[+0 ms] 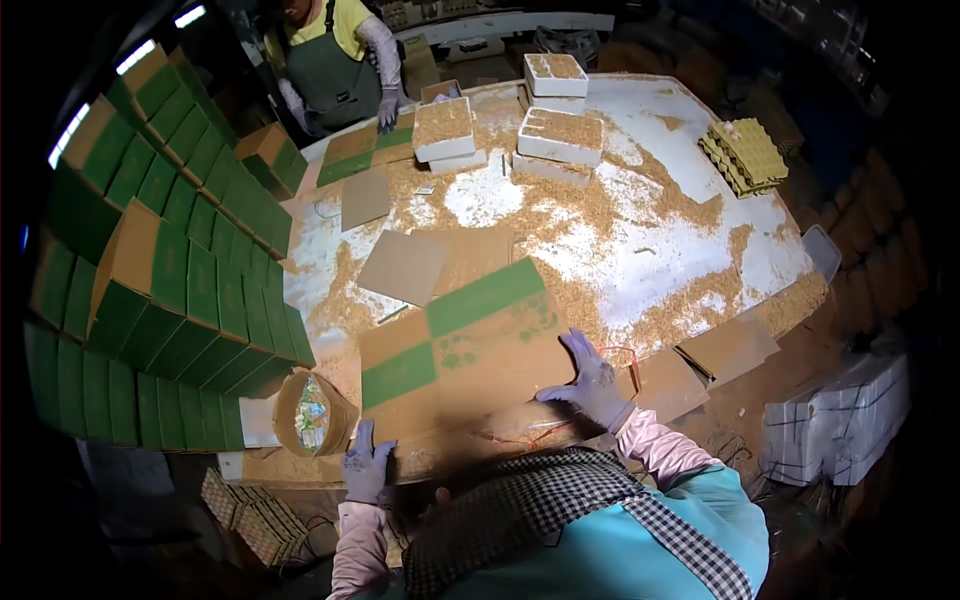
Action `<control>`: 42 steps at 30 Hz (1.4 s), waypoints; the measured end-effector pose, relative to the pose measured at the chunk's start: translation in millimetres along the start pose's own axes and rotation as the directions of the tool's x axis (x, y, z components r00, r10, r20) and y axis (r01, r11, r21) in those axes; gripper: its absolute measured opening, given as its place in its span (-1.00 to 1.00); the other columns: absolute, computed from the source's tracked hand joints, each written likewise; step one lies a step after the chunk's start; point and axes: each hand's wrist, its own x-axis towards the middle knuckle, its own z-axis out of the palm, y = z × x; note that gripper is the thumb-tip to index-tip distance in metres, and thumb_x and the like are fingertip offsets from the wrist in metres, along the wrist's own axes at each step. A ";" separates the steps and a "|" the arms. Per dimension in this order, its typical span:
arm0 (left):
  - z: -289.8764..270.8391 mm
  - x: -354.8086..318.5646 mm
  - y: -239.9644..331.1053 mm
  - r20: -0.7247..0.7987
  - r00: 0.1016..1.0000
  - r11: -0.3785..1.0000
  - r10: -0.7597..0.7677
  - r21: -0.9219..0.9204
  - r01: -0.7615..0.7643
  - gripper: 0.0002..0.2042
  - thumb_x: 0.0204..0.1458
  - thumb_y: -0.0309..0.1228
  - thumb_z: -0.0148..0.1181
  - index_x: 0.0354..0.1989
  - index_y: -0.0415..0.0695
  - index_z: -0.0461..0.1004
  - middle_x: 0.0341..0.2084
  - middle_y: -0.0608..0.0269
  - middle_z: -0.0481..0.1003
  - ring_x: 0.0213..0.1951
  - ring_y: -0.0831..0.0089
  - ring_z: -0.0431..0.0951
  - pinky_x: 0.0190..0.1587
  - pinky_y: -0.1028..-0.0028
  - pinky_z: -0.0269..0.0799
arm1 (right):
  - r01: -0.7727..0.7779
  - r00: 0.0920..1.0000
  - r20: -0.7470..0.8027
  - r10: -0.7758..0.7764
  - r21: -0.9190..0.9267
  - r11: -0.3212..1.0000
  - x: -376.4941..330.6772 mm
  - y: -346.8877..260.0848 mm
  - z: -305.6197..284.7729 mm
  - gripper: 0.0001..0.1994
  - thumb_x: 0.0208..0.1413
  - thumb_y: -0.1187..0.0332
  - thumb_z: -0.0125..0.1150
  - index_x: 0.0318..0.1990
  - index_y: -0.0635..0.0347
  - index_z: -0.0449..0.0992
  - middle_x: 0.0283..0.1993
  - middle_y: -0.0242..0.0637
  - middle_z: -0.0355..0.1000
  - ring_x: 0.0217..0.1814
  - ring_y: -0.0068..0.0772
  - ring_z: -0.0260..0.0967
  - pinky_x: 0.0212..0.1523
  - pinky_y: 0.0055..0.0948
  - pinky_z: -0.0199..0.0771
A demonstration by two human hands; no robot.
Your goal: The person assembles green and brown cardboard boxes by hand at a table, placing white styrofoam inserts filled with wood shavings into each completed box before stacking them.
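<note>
A flat cardboard carton blank point(500, 360), brown with green panels, lies at the near edge of the table, its near side blurred. Against its right edge, my gloved right hand point(592, 388) rests with thumb and fingers spread. My gloved left hand point(369, 467) is at the near left corner, fingers stretched upward and thumb apart. Neither hand visibly closes round the board. Next to my left hand stands a round tub point(345, 410) with small colourful packets inside. Orange-red cord point(545, 437) lies by the blank's near side.
Green-and-brown cartons point(190, 290) are stacked along the left. The table point(690, 290) bears scattered sawdust-like bits, loose cardboard sheets point(400, 265), white foam boxes point(560, 135) and yellowish egg trays point(745, 155). Across it stands another person point(335, 75). A white wrapped bundle point(835, 420) sits at right.
</note>
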 end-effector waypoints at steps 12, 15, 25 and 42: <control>-65.8 163.0 83.9 0.007 0.907 0.880 0.420 -0.246 -0.405 -0.44 0.25 -0.15 -0.14 0.35 -0.19 0.05 0.32 -0.08 0.00 0.35 0.02 -0.13 0.36 0.22 -0.25 | -0.114 0.993 0.038 0.109 0.478 0.871 202.2 -58.9 6.7 -0.06 0.00 -0.17 0.25 0.28 0.48 0.07 0.20 0.21 0.22 0.26 0.00 0.18 0.28 -0.25 0.15; -24.0 146.3 118.9 0.383 0.612 0.648 0.692 0.047 -0.761 -0.33 0.22 0.05 -0.16 0.39 -0.13 0.01 0.40 -0.01 -0.07 0.44 0.06 -0.21 0.42 0.11 -0.40 | 0.022 0.997 -0.074 -0.009 0.180 0.983 170.0 -85.2 49.8 0.25 -0.12 -0.23 0.33 0.38 0.47 -0.39 0.40 0.34 -0.16 0.49 0.21 -0.23 0.44 -0.19 -0.17; -42.6 142.7 140.2 -0.016 0.755 0.687 0.655 0.428 -0.587 -0.26 -0.06 -0.05 0.22 0.25 -0.24 0.21 0.12 0.03 0.30 0.22 0.09 0.20 0.40 0.05 -0.22 | -0.030 0.949 -0.297 0.109 0.259 0.966 126.8 -55.0 23.5 -0.31 0.08 0.27 0.15 0.31 0.43 0.07 0.29 0.23 0.15 0.36 0.15 0.11 0.33 -0.20 0.13; -41.8 125.2 62.5 -0.305 0.951 0.139 0.042 -0.941 -0.308 -0.47 0.15 -0.34 0.00 0.29 -0.21 0.11 0.13 -0.02 0.31 0.15 -0.02 0.34 0.18 0.16 0.32 | -0.022 0.948 0.259 -0.183 0.627 0.778 90.6 -85.8 46.5 -0.41 0.29 0.08 -0.09 0.31 0.35 0.10 0.21 -0.02 0.30 0.22 -0.10 0.30 0.19 -0.33 0.28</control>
